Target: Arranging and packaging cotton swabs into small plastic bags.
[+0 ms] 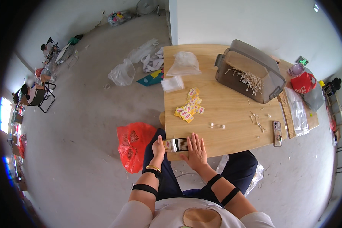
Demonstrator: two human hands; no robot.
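Partly, the right hand (196, 151) hides dark sticks (182, 144).

A head-worn fisheye camera is peering down and forward from near above and behind the gripping left hand (158, 148), taking in the tabletop (239, 121) to its right, floor (83, 129) to its left and wall (220, 22) beyond.

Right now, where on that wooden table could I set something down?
Bare table shows between the yellow cards and the grey bin, and between the small swab group and the loose swabs. It's crowded at the near-left corner, around the left hand, right hand and swab row.
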